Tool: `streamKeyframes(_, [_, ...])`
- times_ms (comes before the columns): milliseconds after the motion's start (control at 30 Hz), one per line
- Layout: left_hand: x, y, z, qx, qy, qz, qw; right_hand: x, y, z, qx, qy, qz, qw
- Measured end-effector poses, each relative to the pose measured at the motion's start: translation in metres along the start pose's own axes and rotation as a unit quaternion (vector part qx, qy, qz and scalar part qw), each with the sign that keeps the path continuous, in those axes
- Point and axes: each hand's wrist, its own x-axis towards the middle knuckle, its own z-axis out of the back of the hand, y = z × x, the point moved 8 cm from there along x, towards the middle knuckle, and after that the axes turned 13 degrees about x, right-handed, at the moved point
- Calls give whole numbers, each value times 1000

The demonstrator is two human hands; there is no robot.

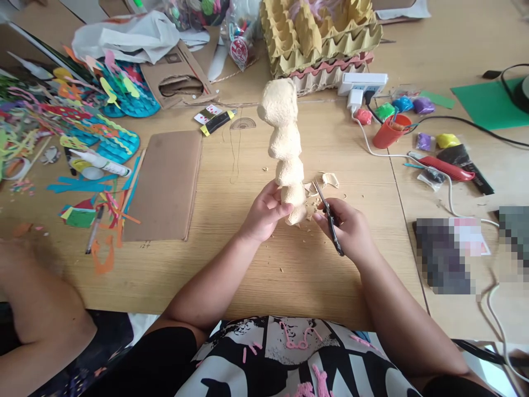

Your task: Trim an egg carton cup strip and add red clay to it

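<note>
My left hand (266,214) is closed round the lower end of a cream egg-carton strip (285,140), a row of several bumpy cups standing up off the table. Just to its right, my right hand (345,223) grips a pair of scissors (329,216) with dark handles, the blades pointing up and to the left. The blade tips sit close beside the strip, apart from it as far as I can see. Cut carton scraps (330,179) and crumbs lie on the table behind and below the hands.
Stacked egg trays (320,49) stand at the back. A cardboard sheet (163,184) lies left, beside coloured paper strips and a glue bottle (101,162). To the right are an orange cup (390,131), a power strip (363,82), white cable and red cutter (448,167). Another person's arm (45,303) rests at left.
</note>
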Motion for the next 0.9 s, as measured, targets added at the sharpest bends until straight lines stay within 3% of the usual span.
streamKeyframes(267, [2, 5, -1, 20, 8, 9, 1000, -6, -1, -17, -12, 27, -21, 999])
streamKeyframes(900, [-2, 7, -4, 34, 30, -11, 999, -8, 3, -15, -8, -11, -7, 1000])
